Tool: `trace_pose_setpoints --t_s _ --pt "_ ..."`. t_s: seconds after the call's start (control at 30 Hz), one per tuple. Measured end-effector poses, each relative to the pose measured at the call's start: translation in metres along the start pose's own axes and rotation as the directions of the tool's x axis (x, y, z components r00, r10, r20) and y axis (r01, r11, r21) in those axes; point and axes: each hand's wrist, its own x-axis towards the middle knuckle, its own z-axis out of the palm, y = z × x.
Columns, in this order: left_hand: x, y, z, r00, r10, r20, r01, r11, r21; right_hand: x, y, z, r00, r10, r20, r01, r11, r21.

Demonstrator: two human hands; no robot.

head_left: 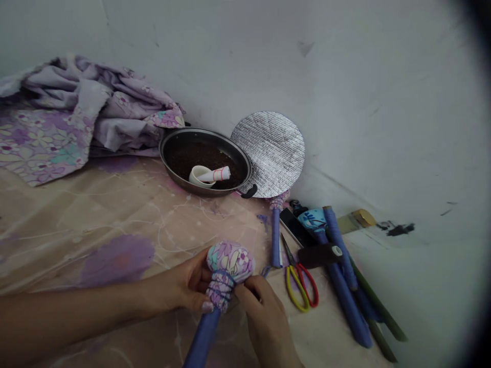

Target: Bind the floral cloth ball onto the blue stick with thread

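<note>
A mallet with a rounded head in floral cloth (230, 261) leans in front of me, its blue-purple wrapped handle (202, 337) running toward the bottom edge. Dark thread winds around the gathered cloth at its neck. My left hand (187, 286) is closed around that neck from the left, thumb in front. On the other side, my right hand (266, 317) has its fingers pinched together close against the neck; what they hold, perhaps thread, is hidden. Scissors with yellow and red handles (299, 286) lie right of my right hand, below a dark spool of thread (320, 255).
A dark pan (169, 166) holds a white cup (195, 175) with a rolled white piece. Behind it a silver foil disc (272, 153) leans on the wall. Crumpled floral cloth (49, 138) lies left. Right are a phone (297, 227), wrapped sticks (347, 301) and a gold-capped jar (362, 219).
</note>
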Motion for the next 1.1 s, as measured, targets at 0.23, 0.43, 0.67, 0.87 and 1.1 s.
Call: trace_pose_setpoints --t_s 0.23,0.43,0.67,0.87,1.1 --pt "-0.004 0.009 0.01 0.999 -0.003 -0.041 0.002 1.0 -0.011 0.003 -0.005 -0.002 1.0 -0.015 0.012 0.015 1.0 -0.022" --pt "-0.002 0.006 0.007 0.999 0.046 0.018 -0.044 0.998 -0.054 0.002 -0.006 -0.003 0.995 -0.095 0.002 0.095 0.99 -0.105" --pt "-0.001 0.003 0.004 0.999 0.032 0.022 -0.03 0.997 -0.069 0.004 0.001 -0.004 0.963 -0.271 0.007 0.268 0.947 -0.175" --pt "-0.003 0.005 0.005 0.999 0.039 0.033 -0.037 0.998 -0.055 0.005 0.011 0.0 0.894 -0.448 0.012 0.437 0.865 -0.248" --pt "-0.001 0.005 0.005 0.999 0.038 0.022 -0.037 0.998 -0.042 -0.001 0.009 0.001 0.89 -0.456 0.033 0.451 0.864 -0.222"
